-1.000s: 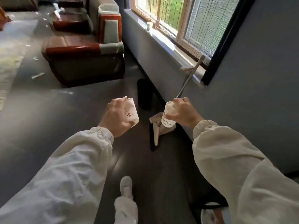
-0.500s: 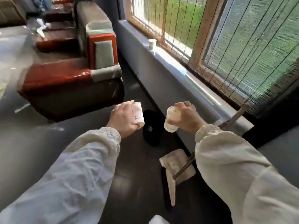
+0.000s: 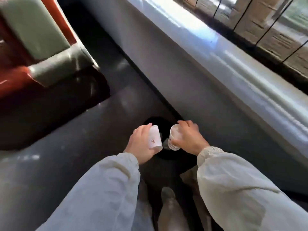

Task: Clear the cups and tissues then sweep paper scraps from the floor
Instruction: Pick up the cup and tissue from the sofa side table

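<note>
Both hands (image 3: pixel 140 144) around cups (image 3: pixel 155 138) above bin (image 3: pixel 173 155)

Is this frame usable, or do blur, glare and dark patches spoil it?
Head view: motion blur smears the window sill and the armchair; sun glare whitens the sill's far end; the dark bin sinks into shadow, its inside unreadable; the left hand and right hand, each gripping a paper cup, look fairly sharp.
</note>
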Available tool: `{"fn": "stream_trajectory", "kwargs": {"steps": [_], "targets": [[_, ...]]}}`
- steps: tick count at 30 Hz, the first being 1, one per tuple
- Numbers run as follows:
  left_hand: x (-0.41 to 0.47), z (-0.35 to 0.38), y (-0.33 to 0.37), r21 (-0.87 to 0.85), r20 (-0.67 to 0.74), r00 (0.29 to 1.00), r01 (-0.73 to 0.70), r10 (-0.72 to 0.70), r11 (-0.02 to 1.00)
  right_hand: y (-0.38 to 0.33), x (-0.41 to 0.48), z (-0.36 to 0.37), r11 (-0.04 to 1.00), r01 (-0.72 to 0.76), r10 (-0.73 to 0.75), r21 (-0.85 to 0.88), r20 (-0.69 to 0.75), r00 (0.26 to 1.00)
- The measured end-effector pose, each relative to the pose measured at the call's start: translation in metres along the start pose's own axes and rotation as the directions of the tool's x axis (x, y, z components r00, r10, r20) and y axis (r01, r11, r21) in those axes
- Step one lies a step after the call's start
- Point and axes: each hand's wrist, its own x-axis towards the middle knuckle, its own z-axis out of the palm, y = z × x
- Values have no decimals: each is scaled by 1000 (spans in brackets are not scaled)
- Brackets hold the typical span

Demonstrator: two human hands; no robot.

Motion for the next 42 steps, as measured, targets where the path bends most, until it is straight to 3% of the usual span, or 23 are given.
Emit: {"fn": "stream_trajectory", "kwargs": {"steps": [5,9,12,20,24,28,32,37,42], "targets": [[93,64,-53,82,213,974,-101,81,991,27,77,64,982,-151,146,118,45,988],[138,98,-88,185,397,915,-156,71,970,38,116,101,966,-201,179,162,141,974],[152,96,-97,236,422,901,-216,100,947,35,127,103,964,-214,192,161,141,971],[158,-35,-60,219,166,975,-185,150,958,-47,130,-12,999,-46,45,10,74,996],[115,-135,-58,270,-59,995,-65,84,961,-130,111,-83,985,124,-123,-117,18,992],[36,-244,-82,295,-265,963,124,-43,948,-249,80,-128,901,345,-353,-263,16,935],[-79,-361,-139,350,-498,851,372,-165,860,-405,37,-133,738,581,-611,-343,26,792],[-256,-477,-242,213,-753,561,702,-343,680,-603,-37,-69,503,768,-805,-397,109,583],[-439,-553,-369,80,-836,329,865,-438,496,-789,-108,41,313,838,-883,-447,187,430]]}}
